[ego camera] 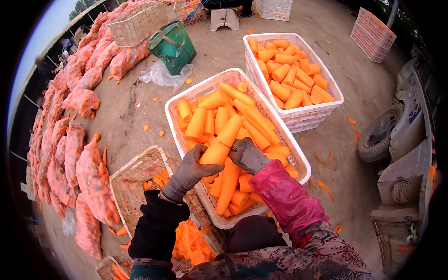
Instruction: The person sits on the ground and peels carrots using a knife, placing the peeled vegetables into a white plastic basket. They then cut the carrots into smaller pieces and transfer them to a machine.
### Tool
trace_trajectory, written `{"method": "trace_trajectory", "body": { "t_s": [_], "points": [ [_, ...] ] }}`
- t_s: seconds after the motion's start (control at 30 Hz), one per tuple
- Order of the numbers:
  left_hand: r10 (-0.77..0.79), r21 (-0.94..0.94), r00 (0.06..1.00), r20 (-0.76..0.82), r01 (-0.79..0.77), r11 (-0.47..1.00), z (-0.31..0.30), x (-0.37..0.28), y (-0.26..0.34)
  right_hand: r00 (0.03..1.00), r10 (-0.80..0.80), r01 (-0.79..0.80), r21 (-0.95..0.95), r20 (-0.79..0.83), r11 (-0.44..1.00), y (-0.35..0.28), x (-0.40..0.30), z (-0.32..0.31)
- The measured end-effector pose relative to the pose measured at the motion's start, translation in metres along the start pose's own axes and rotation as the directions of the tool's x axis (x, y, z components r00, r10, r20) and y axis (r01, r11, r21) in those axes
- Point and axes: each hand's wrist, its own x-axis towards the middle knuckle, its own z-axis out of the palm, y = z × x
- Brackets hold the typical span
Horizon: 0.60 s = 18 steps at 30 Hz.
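Observation:
A white plastic crate (301, 164) full of peeled carrots stands before me. Over its middle, my left hand (187, 171), in a grey glove, has its thumb and fingers around the lower end of a thick peeled carrot piece (214, 153). The gloved right hand (247, 154) is closed at the other side of that piece, by a dark thing too hidden to name. Another thick carrot piece (230, 130) touches its upper end. Long peeled carrots (257, 120) lie at the upper right of the crate, and shorter pieces fill the rest.
A second white crate (294, 117) of carrot pieces stands beyond. Left are a worn crate (134, 175) with scraps, carrot peelings (192, 241) and net sacks of carrots (94, 178). Farther off are a green bag (173, 47) and a plastic stool (224, 19). A wheeled vehicle (402, 140) stands right.

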Motion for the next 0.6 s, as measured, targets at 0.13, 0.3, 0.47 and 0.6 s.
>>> {"method": "trace_trajectory", "body": {
  "t_s": [0.13,0.3,0.47,0.6],
  "points": [
    [-0.024,-0.212,0.998,-0.058,0.012,0.977,0.005,-0.015,-0.014,0.999,-0.021,0.015,0.193,0.030,0.981,0.000,0.002,0.009],
    [0.366,0.382,0.908,-0.201,-0.272,0.883,0.038,-0.024,0.012,0.858,0.376,-0.505,0.447,0.349,0.738,-0.002,-0.011,0.014],
    [0.058,-0.290,0.923,-0.382,-0.179,0.940,0.032,0.021,-0.005,0.715,0.630,-0.609,0.172,-0.303,0.774,0.004,-0.007,-0.048],
    [0.269,0.312,0.825,-0.498,-0.120,0.943,0.027,0.035,-0.045,0.743,0.613,-0.669,-0.280,-0.268,0.688,0.053,-0.019,-0.060]
  ]
}}
